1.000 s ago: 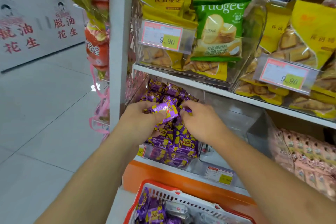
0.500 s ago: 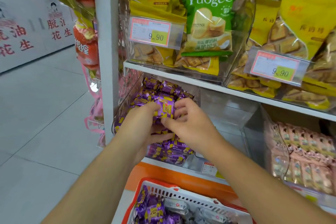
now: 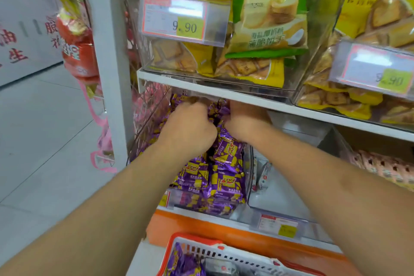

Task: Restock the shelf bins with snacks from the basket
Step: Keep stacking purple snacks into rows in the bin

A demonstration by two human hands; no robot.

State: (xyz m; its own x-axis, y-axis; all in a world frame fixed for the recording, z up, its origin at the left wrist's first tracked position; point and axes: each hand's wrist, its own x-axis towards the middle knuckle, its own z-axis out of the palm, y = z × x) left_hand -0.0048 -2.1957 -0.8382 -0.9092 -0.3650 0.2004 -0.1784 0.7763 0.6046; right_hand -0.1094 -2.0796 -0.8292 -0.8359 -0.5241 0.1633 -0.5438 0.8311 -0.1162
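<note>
Purple snack packs (image 3: 226, 163) fill the clear bin (image 3: 247, 177) at the centre of the frame, under the white shelf board (image 3: 224, 91), and I'm working at the back of that heap. My left hand (image 3: 188, 127) sits on top of the pile with the fingers curled down into the wrappers; my right hand (image 3: 244, 121) is just beside it, pushed under the shelf edge. Whether either one actually grips a pack I can't tell (the fingertips are buried or hidden by the board).

By my reading, this is the packing-in step: snacks tucked deep into the bin so more will fit. Next I'd need to draw both hands back out and reach down to the red basket (image 3: 192, 240) at the bottom centre, where at least one more purple pack (image 3: 181, 262) shows, along with some grey-wrapped ones.

Counting: two hands, one basket, and one purple bin that looks fairly full. I can make out roughly six packs facing me, the rest too jumbled to count. The neighbouring bin (image 3: 282, 197) to the right is nearly bare, with one small pack (image 3: 264, 175) against its left wall. Above, two yellow price tags read 9.90 (image 3: 184, 27), the right one (image 3: 391, 80) blurred.
</note>
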